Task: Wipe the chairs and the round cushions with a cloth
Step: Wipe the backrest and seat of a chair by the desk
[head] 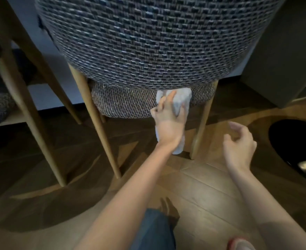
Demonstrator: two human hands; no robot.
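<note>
Chair stands on wooden legs. Its woven round cushion looks firm and rough, likely to drag. At the cushion's rim, the left hand curls its grip round the cloth: soft, limp, light, best held bunched in the palm. Right hand hangs loosely curled, holding nothing.

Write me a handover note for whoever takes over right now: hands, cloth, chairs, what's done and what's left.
Left hand grips the white cloth and presses it on the rear edge of the round cushion, just under the woven backrest.
Right hand hangs free near the chair's rear leg, fingers loosely curled, holding nothing.
Done: cannot tell from this view; this cushion is being wiped.
Left: probably the rest of this chair, then the second chair on the left.
</note>
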